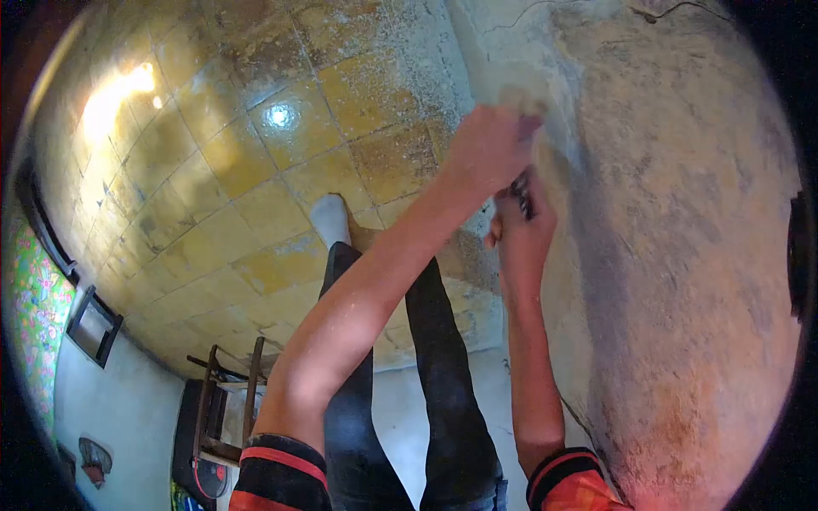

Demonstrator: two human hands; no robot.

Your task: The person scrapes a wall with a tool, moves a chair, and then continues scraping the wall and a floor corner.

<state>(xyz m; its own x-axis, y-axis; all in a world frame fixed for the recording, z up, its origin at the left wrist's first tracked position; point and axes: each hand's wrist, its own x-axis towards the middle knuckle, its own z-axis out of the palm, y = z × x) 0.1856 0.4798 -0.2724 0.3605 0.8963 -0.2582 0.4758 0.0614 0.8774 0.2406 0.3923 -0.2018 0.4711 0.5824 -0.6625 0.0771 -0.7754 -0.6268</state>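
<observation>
My left hand (492, 146) is raised in front of the wall's lower edge, bent inward and smeared by motion. Around its fingertips shows a blurred brownish and dark patch whose kind I cannot tell. Just below it, my right hand (527, 226) is closed with its fingers curled. A small dark object with shiny spots (522, 198) sits in the right hand's grip, partly hidden by the fingers. Both hands are close together, the left one overlapping the top of the right in this view.
A rough, stained plaster wall (673, 238) rises on the right. Worn yellow floor tiles (281, 204) spread out ahead, glossy under light. My sock-covered foot (331, 217) stands on them. A dark-framed chair (230, 400) is at lower left, near a floral curtain (38, 298).
</observation>
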